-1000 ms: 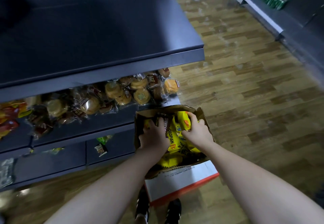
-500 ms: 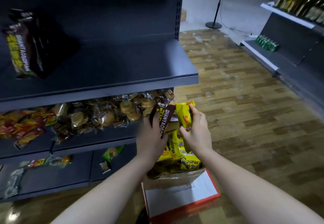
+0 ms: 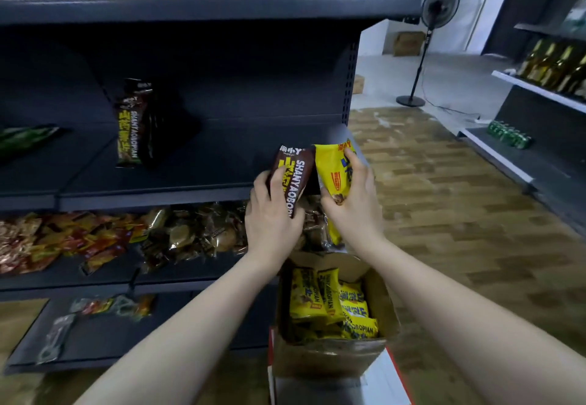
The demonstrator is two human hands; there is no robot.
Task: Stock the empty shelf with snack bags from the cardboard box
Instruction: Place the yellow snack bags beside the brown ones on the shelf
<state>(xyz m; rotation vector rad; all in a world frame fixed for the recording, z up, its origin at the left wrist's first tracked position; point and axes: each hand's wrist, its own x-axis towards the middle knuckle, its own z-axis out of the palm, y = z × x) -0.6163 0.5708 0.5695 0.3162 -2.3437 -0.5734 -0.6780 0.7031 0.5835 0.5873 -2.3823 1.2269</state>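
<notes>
My left hand (image 3: 272, 217) grips a brown snack bag (image 3: 293, 176) lettered SHANYAOBOPIAN, held upright at the front right edge of the dark shelf (image 3: 158, 197). My right hand (image 3: 356, 201) grips a yellow snack bag (image 3: 333, 170) right beside it. Both bags are above the open cardboard box (image 3: 333, 354) on the floor, which holds several yellow bags (image 3: 329, 303). Another brown bag (image 3: 131, 125) stands upright on the same shelf, further left and back. Most of that shelf is bare.
The shelf below holds wrapped pastries (image 3: 196, 233) and red-orange packets (image 3: 47, 243). A green bag (image 3: 25, 140) lies at the far left. A standing fan (image 3: 425, 40) and a bottle shelf (image 3: 555, 68) are across the wooden floor aisle on the right.
Both hands came up out of the box, each with a bag, and rose from the pastry shelf level to the edge of the shelf above. The view tilted upward.
</notes>
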